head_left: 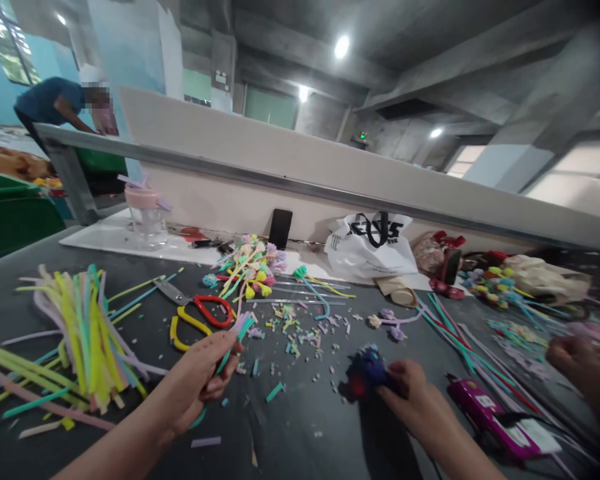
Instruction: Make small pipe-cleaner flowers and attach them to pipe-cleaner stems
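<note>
My left hand [207, 373] is closed around a few green and lilac pipe cleaners [244, 324], whose tips stick out above the fingers. My right hand [415, 390] pinches a dark blue object [374, 367] with a light blue top, low over the table; its kind is too blurred to tell. Left of it a red spot shows in its shadow. Small cut bits [300, 327] of pipe cleaner lie scattered between and beyond my hands. Scissors [193, 323] with red and yellow handles rest open behind my left hand.
A pile of pipe cleaners [87, 333] lies left. Behind are pompom flowers [253, 263], a phone [281, 229], a clear cup [147, 217] and a white bag [370, 247]. A magenta device [495, 417] lies right, near another person's hand [575, 360]. Another person [55, 103] bends over far left.
</note>
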The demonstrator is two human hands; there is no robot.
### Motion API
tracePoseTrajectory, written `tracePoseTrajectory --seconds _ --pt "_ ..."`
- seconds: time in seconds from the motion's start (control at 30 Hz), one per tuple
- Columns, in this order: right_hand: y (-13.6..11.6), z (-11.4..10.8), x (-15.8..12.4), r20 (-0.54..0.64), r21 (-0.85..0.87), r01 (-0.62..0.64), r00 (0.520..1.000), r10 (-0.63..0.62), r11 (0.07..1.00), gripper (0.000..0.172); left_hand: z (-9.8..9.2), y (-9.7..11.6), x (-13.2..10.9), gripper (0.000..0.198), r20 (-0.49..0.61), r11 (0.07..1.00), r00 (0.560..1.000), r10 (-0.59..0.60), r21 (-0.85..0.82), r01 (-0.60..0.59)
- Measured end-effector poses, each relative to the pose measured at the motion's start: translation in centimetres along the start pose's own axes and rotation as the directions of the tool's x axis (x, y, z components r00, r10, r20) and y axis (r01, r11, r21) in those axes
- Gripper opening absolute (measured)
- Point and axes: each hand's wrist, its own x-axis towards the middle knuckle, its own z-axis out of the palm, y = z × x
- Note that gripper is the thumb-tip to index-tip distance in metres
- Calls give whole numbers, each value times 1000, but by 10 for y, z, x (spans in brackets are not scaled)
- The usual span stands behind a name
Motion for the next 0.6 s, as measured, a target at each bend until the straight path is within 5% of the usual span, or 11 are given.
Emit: tracePoseTrajectory --seconds 0.07,0.17,0.23,0.4,0.5,0.6 --pt "-21 -10 -3 25 311 -56 998 50 949 31 -1 1 0 31 12 1000 1000 7 -24 -6" --pt "-55 -17 -10 166 751 -213 977 134 624 35 -2 3 1 31 9 999 1000 8 -43 -7" --pt "-71 -12 -13 301 823 -342 940 162 454 29 -3 4 1 32 6 998 1000 20 -52 -20" --pt "-88 23 -11 466 878 -462 885 -1 129 21 -5 4 3 32 3 998 1000 25 -56 -25" --pt "-96 39 -12 534 845 -532 844 -46 51 21 -6 5 4 31 -6 998 1000 1 -61 -1" --pt "-108 49 -15 663 746 -648 743 -85 152 28 -5 6 4 30 0 999 1000 -10 -52 10"
